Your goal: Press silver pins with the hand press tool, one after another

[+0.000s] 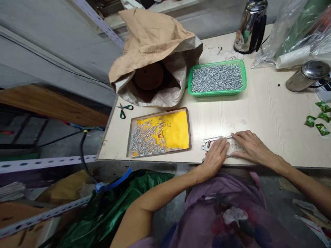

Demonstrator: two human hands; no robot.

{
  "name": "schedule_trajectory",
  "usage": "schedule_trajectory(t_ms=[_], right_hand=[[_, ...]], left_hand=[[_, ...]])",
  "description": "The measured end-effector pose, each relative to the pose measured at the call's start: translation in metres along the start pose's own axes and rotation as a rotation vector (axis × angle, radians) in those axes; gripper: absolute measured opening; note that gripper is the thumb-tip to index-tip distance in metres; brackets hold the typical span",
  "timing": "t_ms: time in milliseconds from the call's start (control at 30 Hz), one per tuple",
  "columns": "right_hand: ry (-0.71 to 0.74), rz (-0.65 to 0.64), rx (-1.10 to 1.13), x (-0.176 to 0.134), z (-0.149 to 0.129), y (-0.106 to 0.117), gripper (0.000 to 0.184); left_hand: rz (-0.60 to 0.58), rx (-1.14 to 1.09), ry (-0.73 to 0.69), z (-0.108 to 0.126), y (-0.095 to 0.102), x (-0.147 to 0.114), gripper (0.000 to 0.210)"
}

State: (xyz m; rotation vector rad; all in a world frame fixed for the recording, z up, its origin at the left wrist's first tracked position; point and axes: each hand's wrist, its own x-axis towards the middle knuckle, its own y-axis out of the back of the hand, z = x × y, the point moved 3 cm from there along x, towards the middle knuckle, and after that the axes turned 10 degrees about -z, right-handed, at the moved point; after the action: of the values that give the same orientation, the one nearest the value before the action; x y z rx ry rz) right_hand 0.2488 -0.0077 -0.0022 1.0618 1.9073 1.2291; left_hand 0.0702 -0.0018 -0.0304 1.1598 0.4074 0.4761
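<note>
A narrow metal rail assembly (pixel 207 144) lies near the table's front edge, with a small spring mechanism showing at its left end. My left hand (pixel 216 155) rests over its middle, fingers close together and bent across the metal; the thumb is hidden. At the right end, my right hand (pixel 249 144) has its thumb and fingers spread apart, fingertips touching the upper rail and the thumb near the lower one. To the left sits a shallow tray (pixel 190 132) lined with a yellow sheet (pixel 178 127), holding many small silver metal pins (pixel 146 139).
Behind stands a green basket (pixel 217 93) full of similar pins. An open paper sack (pixel 155 41) and green-handled scissors (pixel 124 111) are at the left. On the right are a kettle (pixel 250 27), a metal jug (pixel 306 75), green wrapped packets (pixel 322 129) and plastic bags (pixel 292 38).
</note>
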Motion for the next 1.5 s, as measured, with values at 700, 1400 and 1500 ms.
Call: schedule_trajectory(t_ms=[700,1400,1500], right_hand=[[0.665,-0.116,-0.16,0.093,-0.087,-0.033,0.02],[0.052,0.589,0.048,0.229,0.019,0.128,0.02],[0.092,0.573,0.047,0.206,0.008,0.123,0.023]], left_hand=[[0.03,-0.225,0.35,-0.046,0.053,-0.089,0.025],[-0.039,0.071,1.083,-0.188,0.087,-0.113,0.021],[-0.015,0.15,1.015,-0.187,0.09,-0.11,0.021]])
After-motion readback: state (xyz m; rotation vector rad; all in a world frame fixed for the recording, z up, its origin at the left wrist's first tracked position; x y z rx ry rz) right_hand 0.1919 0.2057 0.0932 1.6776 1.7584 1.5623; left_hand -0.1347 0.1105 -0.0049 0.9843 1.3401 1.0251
